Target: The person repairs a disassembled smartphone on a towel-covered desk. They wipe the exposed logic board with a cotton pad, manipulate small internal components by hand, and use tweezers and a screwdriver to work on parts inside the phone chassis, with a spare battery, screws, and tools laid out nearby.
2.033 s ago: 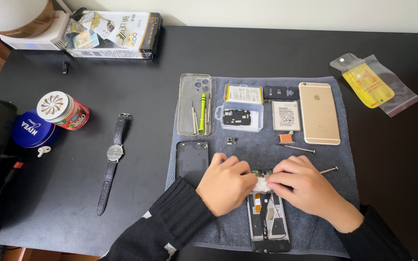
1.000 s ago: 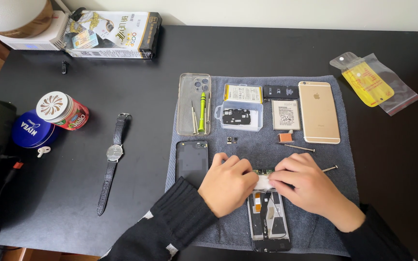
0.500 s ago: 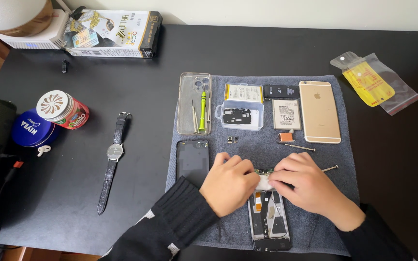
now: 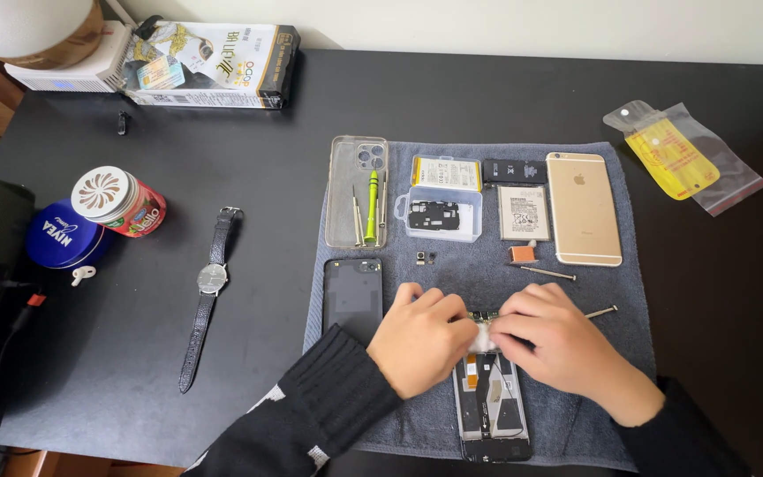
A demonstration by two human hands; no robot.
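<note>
Grey mat (image 4: 487,283), opened phone (image 4: 490,406) — top end under both hands' grip

You sit at a home desk turned phone-repair bench: a black surface (image 4: 487,97), a grey towel (image 4: 461,283), a wristwatch (image 4: 209,283), a cream tin (image 4: 62,237).

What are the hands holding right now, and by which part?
Both hands, left hand and right hand, pinch a small white wad between their fingertips, at the top end of the opened phone frame. Their grip on the frame itself is hidden.
</note>
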